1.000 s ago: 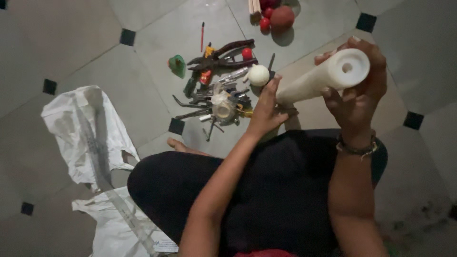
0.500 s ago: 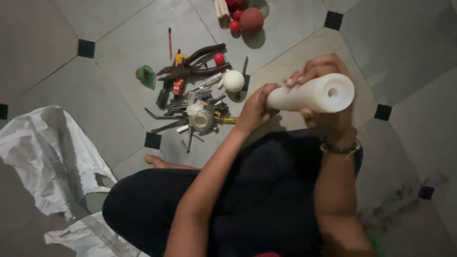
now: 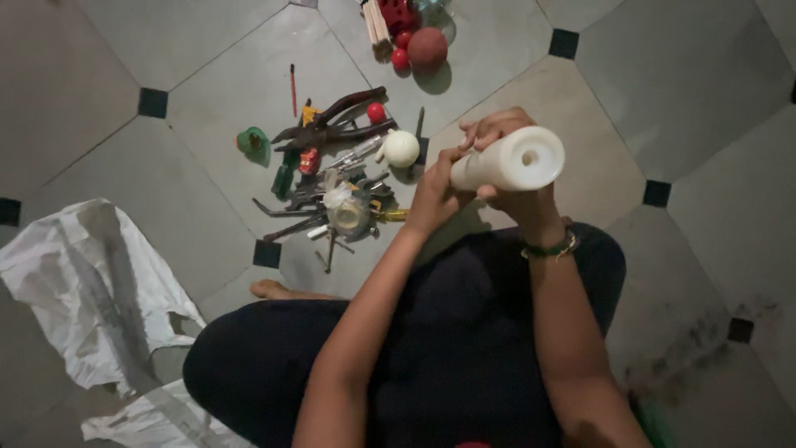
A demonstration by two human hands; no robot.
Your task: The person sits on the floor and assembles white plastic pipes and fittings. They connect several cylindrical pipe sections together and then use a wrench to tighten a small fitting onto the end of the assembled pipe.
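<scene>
I sit cross-legged on a tiled floor and hold a thick white cylinder (image 3: pixel 510 159) with a hole in its near end, raised above my lap. My right hand (image 3: pixel 507 170) wraps around its middle from behind and below. My left hand (image 3: pixel 433 192) grips its far end. A green bead bracelet (image 3: pixel 547 246) circles my right wrist. Just beyond my left hand lies a white ball (image 3: pixel 401 148) at the edge of a heap of hand tools (image 3: pixel 332 178), among them pliers, screwdrivers and a roll of tape.
A crumpled white sack (image 3: pixel 95 286) lies on the floor at the left. At the top are a brown ball (image 3: pixel 427 46), small red balls (image 3: pixel 401 58) and wooden sticks (image 3: pixel 377 25). A small green piece (image 3: pixel 250 143) sits left of the tools.
The cylinder and both hands have come lower and nearer to the middle of the view. The view shifted, so the tools and sack sit further right.
</scene>
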